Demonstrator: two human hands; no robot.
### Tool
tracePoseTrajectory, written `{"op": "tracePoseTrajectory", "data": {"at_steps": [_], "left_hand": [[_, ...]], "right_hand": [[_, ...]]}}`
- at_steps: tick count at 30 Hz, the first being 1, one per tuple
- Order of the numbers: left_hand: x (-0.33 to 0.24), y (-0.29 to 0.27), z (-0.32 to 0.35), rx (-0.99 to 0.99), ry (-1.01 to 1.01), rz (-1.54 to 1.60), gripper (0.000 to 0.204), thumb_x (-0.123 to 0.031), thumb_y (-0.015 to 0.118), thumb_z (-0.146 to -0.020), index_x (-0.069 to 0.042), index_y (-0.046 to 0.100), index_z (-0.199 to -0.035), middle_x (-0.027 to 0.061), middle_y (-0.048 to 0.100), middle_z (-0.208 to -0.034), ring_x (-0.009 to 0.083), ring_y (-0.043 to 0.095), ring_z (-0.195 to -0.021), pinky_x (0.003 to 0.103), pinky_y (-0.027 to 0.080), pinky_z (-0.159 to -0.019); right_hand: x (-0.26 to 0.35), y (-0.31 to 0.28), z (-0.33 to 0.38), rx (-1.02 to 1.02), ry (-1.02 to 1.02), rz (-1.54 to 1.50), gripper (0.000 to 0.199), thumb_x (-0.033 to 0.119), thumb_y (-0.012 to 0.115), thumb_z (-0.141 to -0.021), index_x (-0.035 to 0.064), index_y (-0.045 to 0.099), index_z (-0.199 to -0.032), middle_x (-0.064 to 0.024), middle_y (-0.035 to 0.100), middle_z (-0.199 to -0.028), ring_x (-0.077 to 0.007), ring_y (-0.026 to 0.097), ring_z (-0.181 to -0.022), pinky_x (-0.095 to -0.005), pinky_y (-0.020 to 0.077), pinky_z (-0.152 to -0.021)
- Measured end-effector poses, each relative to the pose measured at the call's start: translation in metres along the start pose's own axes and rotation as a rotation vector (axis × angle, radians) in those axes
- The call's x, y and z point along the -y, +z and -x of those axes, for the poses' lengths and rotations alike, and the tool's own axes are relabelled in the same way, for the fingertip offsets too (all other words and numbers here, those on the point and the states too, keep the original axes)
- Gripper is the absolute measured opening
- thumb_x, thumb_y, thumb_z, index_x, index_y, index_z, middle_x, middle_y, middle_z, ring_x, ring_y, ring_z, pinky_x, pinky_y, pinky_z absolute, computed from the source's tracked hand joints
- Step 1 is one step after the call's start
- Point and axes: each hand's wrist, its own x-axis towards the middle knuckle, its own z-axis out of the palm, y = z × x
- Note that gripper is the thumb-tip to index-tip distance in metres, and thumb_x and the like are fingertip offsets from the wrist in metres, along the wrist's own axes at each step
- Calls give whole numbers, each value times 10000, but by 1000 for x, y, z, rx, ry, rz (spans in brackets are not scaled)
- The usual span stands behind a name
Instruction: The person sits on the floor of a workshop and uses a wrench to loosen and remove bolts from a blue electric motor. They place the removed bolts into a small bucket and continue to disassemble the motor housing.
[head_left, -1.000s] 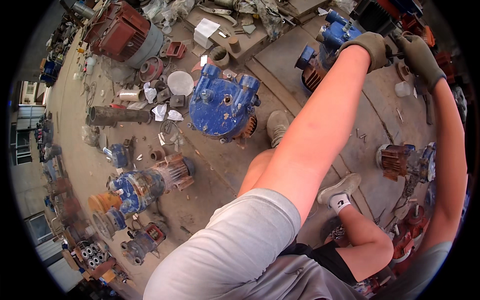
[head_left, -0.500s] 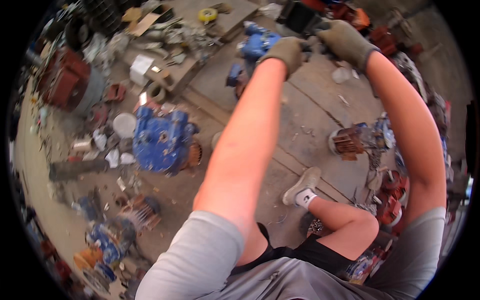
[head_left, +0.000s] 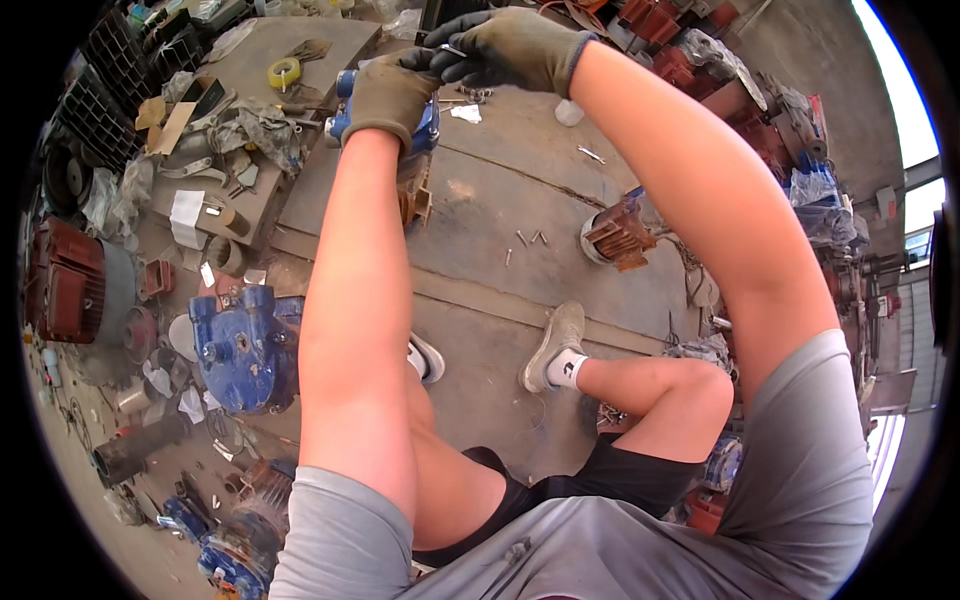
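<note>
Both my hands wear brown-green work gloves with dark fingertips, and they meet at the far side of the view. My left hand is closed, its fingertips against the right hand's fingers. My right hand has its fingers bent together around a small shiny metal piece, too small to name. Beneath the left hand stands a blue-painted machine housing with a rusty finned part on its near side. The left glove and forearm hide much of it.
A larger blue housing stands left of my left forearm. A rusty finned motor lies at the right. Loose bolts and a wrench-like tool are on the floor plates. A cluttered low board bears yellow tape.
The view has turned, so the hands and floor things now sit further left in it. My right hand has come across to the left, closer against my left hand.
</note>
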Motion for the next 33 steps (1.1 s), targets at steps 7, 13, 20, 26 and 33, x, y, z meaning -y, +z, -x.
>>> {"op": "tracePoseTrajectory", "data": {"at_steps": [7, 13, 20, 26, 33], "left_hand": [[26, 10, -17, 178, 32, -86, 296, -340, 844, -893, -127, 849, -1098, 102, 829, -1014, 239, 770, -931, 381, 572, -900], [21, 26, -12, 85, 135, -193, 344, -443, 840, -889, -156, 849, -1079, 100, 823, -1013, 300, 776, -956, 416, 587, -861], [4, -3, 10, -41, 62, -261, 381, -528, 773, -926, -187, 844, -1079, 153, 794, -1000, 373, 751, -984, 461, 585, -852], [41, 8, -9, 153, 83, -109, 335, -369, 737, -959, -90, 815, -1129, 172, 799, -1025, 362, 764, -1004, 440, 579, -869], [-4, 37, 9, -87, 25, -284, 336, -422, 777, -934, -131, 832, -1092, 166, 798, -970, 368, 755, -893, 447, 586, -811]], "right_hand": [[57, 33, 14, -149, -86, 1213, 368, 366, 727, -1002, 38, 798, -1152, -150, 805, -1060, -304, 778, -948, -413, 625, -880], [-5, 7, -34, -175, -228, 1821, 222, 154, 616, -984, 49, 786, -1081, -146, 803, -976, -341, 783, -918, -444, 619, -764], [-4, 6, -2, -20, 265, -525, 343, 103, 478, -1122, 35, 588, -1440, -134, 780, -1268, -147, 764, -958, -307, 609, -829], [11, 34, 13, -217, -34, 370, 304, 331, 714, -1040, 53, 791, -1137, -91, 823, -1002, -166, 749, -813, -307, 591, -712], [-19, 10, -25, -333, 316, -197, 228, 191, 565, -1050, 109, 768, -1113, -96, 801, -983, -178, 740, -879, -297, 581, -791]]}}
